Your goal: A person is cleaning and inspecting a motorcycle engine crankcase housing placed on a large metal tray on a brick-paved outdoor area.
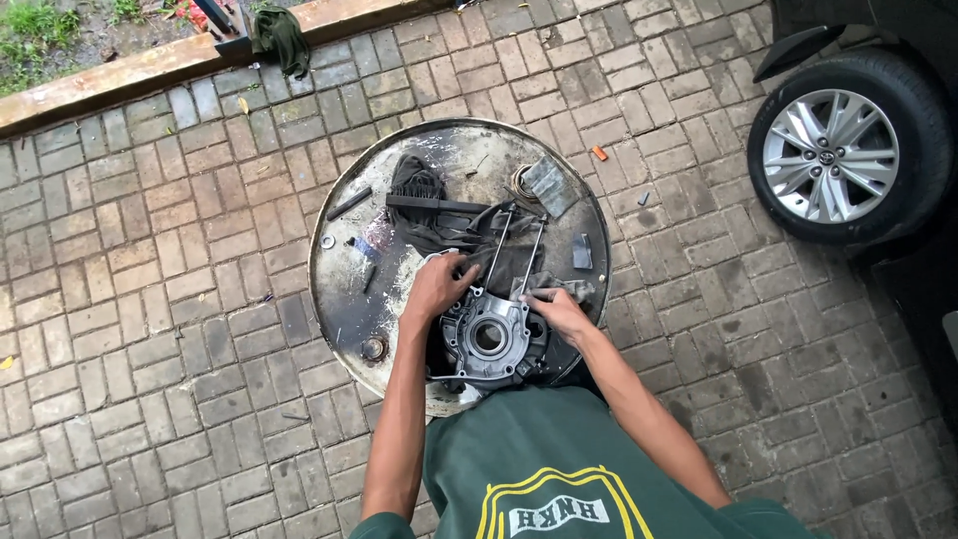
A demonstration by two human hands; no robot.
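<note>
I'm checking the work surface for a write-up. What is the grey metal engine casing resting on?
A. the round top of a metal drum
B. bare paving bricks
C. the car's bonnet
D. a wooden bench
A: the engine casing lies on the round drum top, under the left hand and right hand.

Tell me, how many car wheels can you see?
1. The car wheel with silver spokes is at the upper right, standing on the brick paving beside the drum top. The car's other wheels are out of view.

Engine casing (489, 339) on drum top (344, 289) (centre-front)
</note>
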